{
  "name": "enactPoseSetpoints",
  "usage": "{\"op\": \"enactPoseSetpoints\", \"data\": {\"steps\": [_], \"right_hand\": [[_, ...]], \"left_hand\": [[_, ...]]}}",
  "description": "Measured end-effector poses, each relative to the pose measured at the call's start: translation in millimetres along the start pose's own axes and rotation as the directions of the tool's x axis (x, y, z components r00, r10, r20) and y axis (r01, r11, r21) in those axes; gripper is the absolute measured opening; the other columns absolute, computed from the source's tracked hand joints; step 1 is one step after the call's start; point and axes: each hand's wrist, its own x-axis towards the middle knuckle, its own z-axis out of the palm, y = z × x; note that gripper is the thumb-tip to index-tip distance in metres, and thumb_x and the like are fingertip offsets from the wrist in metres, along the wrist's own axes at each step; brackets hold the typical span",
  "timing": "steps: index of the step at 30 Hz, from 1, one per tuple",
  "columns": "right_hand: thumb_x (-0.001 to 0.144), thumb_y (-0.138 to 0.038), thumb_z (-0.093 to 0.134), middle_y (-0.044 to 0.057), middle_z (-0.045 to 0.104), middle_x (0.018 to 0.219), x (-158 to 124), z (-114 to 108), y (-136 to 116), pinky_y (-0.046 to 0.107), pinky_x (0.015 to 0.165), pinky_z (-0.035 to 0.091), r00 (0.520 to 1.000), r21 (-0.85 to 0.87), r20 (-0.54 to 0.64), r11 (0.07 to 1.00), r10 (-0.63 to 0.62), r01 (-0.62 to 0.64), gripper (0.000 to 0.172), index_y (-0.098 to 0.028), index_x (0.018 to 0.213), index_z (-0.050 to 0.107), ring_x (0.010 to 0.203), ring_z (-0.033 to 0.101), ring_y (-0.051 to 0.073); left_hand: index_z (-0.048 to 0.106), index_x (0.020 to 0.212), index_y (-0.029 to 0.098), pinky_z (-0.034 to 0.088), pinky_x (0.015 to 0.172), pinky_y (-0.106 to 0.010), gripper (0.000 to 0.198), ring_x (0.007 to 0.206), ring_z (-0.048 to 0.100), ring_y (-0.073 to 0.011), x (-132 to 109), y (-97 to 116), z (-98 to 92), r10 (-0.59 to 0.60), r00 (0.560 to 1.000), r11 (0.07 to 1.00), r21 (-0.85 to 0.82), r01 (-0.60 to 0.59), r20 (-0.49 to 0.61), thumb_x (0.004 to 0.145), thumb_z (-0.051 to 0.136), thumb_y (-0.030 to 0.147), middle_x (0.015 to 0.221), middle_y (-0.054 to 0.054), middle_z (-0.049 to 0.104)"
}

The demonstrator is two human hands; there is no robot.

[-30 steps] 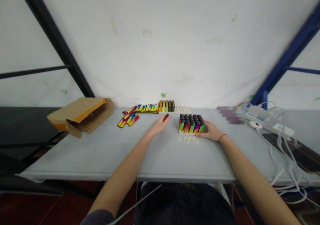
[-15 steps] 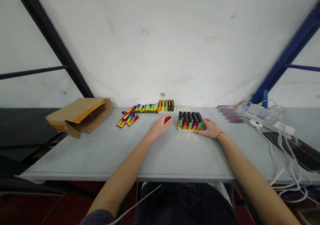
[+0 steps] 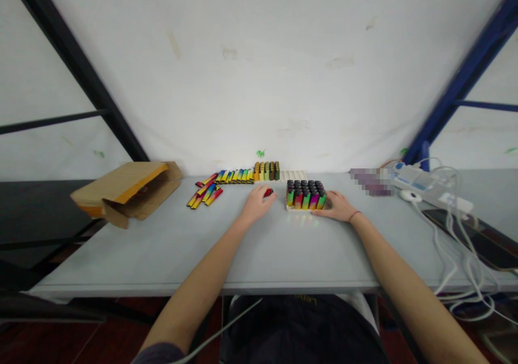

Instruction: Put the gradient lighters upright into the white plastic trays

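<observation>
My left hand (image 3: 257,202) is closed around a red lighter (image 3: 268,193), of which only the end shows. To its right stands a white tray (image 3: 294,210) packed with rows of upright multicoloured lighters (image 3: 306,195) with black tops. My right hand (image 3: 336,206) grips that tray at its right side, thumb along the front edge and fingers behind. Left of my left hand lie several loose red, yellow and blue lighters (image 3: 206,192). Behind them is a row of yellow and blue lighters (image 3: 234,176) lying side by side.
Against the wall stand orange and green lighters (image 3: 267,170) in a block, beside a white holed tray (image 3: 294,175). An opened cardboard box (image 3: 127,188) lies at the left. On the right are a power strip (image 3: 433,188), white cables (image 3: 449,245) and a dark phone (image 3: 473,237).
The whole view has shifted slightly. Both hands keep their places: the left still holds the red lighter, the right still grips the tray.
</observation>
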Motion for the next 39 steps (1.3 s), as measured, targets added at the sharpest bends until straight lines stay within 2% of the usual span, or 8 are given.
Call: {"op": "enactPoseSetpoints", "data": {"steps": [7,14,22,29,34,39], "right_hand": [[0.069,-0.069,0.074,0.013,0.068,0.127,0.4,0.9,2.1,0.054,0.105,0.044,1.0,0.01,-0.024,1.0,-0.019,0.02,0.068,-0.025,0.12,0.067,0.125,0.056,0.039],[0.07,-0.07,0.073,0.012,0.068,0.129,0.0,-0.4,-0.3,0.054,0.106,0.043,1.0,0.003,0.001,1.0,-0.007,0.007,0.068,-0.025,0.12,0.067,0.126,0.055,0.038],[0.069,-0.07,0.074,0.012,0.069,0.126,-1.0,-1.0,-2.1,0.051,0.106,0.044,1.0,0.013,-0.015,1.0,0.0,0.0,0.069,-0.025,0.12,0.067,0.125,0.056,0.038],[0.07,-0.068,0.074,0.012,0.067,0.129,-1.0,-0.5,-1.5,0.054,0.107,0.043,1.0,0.008,-0.005,1.0,-0.003,0.003,0.067,-0.025,0.121,0.066,0.127,0.055,0.039],[0.071,-0.069,0.072,0.011,0.067,0.129,-0.8,-0.7,-1.2,0.055,0.107,0.043,1.0,0.001,0.005,1.0,-0.014,0.014,0.067,-0.026,0.122,0.066,0.126,0.055,0.039],[0.071,-0.069,0.072,0.012,0.068,0.128,0.6,-2.0,0.0,0.054,0.106,0.044,1.0,0.002,0.016,1.0,-0.011,0.011,0.067,-0.024,0.12,0.067,0.125,0.056,0.038]], "left_hand": [[0.066,0.089,0.018,0.048,0.085,-0.036,0.015,0.091,0.062,-0.0243,-0.5,5.9,-1.9,-0.07,0.997,0.992,0.11,0.066,0.04,0.09,0.052,0.025,0.09,-0.008,0.07],[0.066,0.099,0.017,0.048,0.09,-0.037,0.02,0.098,0.063,-0.0254,-1.0,7.1,-1.0,-0.087,0.995,0.987,0.137,0.079,0.05,0.092,0.048,0.023,0.101,-0.011,0.071],[0.059,0.085,0.019,0.048,0.079,-0.031,0.017,0.082,0.061,-0.0195,-0.8,1.9,-0.9,-0.042,0.999,0.999,0.011,0.042,0.022,0.09,0.055,0.035,0.086,-0.005,0.067],[0.057,0.084,0.021,0.044,0.069,-0.028,0.022,0.068,0.057,-0.0165,-2.9,5.5,-5.7,-0.106,0.994,0.993,-0.049,0.106,0.005,0.09,0.056,0.042,0.075,0.0,0.065],[0.054,0.072,0.021,0.045,0.071,-0.03,0.021,0.07,0.056,-0.0184,-0.7,3.3,-5.4,-0.082,0.996,0.997,0.008,0.081,0.037,0.089,0.055,0.034,0.069,-0.002,0.06],[0.051,0.075,0.021,0.047,0.081,-0.035,0.017,0.081,0.057,-0.0214,1.0,3.3,-2.2,-0.001,0.995,1.0,0.007,0.0,0.095,0.089,0.052,0.03,0.075,-0.003,0.059]]}}
